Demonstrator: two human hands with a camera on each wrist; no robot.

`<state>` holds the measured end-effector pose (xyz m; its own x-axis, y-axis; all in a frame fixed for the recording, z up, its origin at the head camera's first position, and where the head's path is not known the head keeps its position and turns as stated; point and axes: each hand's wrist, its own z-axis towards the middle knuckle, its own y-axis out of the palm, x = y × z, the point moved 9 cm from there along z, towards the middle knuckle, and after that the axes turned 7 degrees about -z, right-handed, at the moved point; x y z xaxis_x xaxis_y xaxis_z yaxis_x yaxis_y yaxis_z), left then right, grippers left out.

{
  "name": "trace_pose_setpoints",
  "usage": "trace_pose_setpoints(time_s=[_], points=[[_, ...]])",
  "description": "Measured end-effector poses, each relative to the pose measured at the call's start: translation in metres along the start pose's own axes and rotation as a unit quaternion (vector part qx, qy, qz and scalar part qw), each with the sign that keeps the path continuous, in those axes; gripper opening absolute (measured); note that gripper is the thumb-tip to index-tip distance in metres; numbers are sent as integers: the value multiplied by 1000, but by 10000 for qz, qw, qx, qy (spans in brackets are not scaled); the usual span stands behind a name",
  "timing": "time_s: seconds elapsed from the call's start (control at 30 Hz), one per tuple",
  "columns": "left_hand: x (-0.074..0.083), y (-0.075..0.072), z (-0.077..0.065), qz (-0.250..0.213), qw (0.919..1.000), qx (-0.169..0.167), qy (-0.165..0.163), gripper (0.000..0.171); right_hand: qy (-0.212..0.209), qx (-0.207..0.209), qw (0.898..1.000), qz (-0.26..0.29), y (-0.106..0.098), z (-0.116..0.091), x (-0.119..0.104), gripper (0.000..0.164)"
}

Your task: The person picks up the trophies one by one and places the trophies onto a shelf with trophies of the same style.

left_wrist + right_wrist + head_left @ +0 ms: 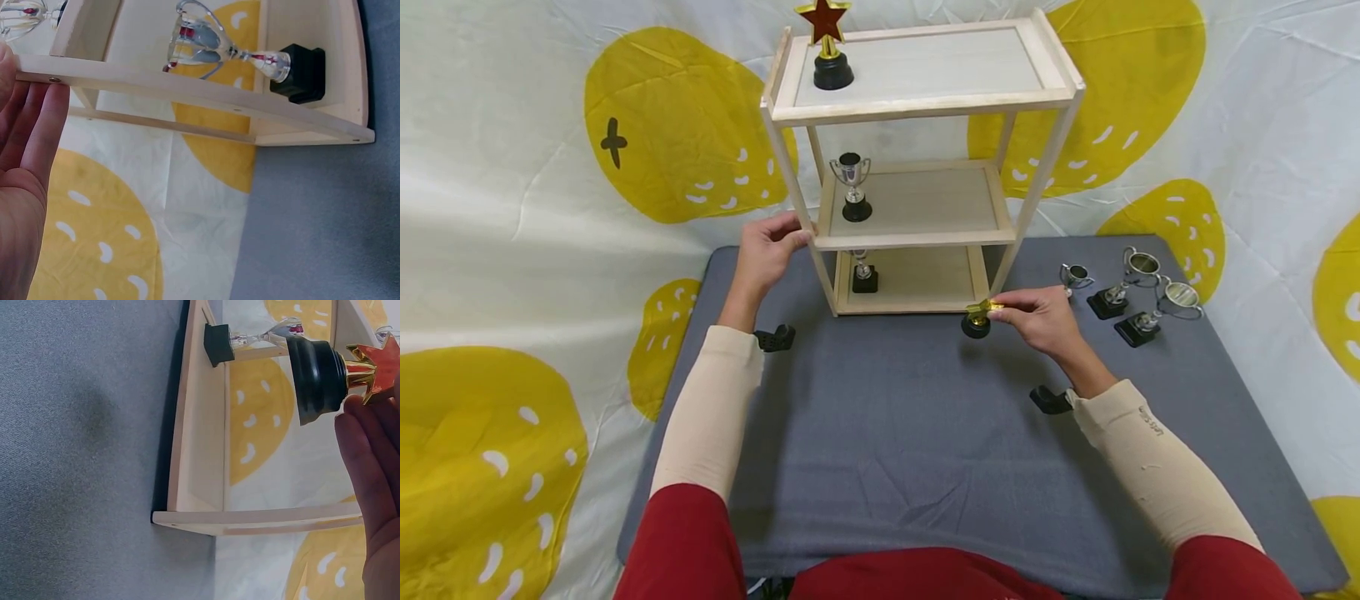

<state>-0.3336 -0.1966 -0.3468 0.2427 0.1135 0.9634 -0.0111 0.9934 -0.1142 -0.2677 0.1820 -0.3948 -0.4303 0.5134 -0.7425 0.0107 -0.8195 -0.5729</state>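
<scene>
My right hand (1039, 318) pinches a small star trophy (976, 326) by its gold-edged star, just in front of the lower right of a wooden shelf rack (917, 242). In the right wrist view its round black base (315, 378) points away from the fingers. My left hand (763, 257) grips the rack's front left post (150, 87) at middle-shelf height. One silver cup trophy (853, 185) stands on the left of the middle shelf. Another silver cup (865, 279) is on the bottom shelf, its upper part hidden in the head view.
A larger star trophy (832, 71) stands on the top shelf's left. Three silver cups, among them a large one (1138, 321), stand on the grey table (880, 450) to the right. A white cloth with yellow shapes (685, 125) hangs behind the rack.
</scene>
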Motion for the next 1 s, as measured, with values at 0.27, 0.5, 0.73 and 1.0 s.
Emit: trace_pose_setpoints(time_s=[0.27, 0.5, 0.73, 1.0], points=[[1, 0, -1, -83, 10000, -11, 17, 27, -25, 2, 10000, -52, 3, 1, -3, 16], [1, -1, 0, -63, 10000, 0, -34, 26, -36, 38, 10000, -67, 6, 3, -7, 16], [1, -1, 1, -72, 10000, 9, -48, 26, -31, 45, 10000, -63, 7, 5, -9, 16], [-1, -1, 1, 1, 10000, -8, -70, 27, -130, 39, 9999, 68, 9, 6, -10, 16]])
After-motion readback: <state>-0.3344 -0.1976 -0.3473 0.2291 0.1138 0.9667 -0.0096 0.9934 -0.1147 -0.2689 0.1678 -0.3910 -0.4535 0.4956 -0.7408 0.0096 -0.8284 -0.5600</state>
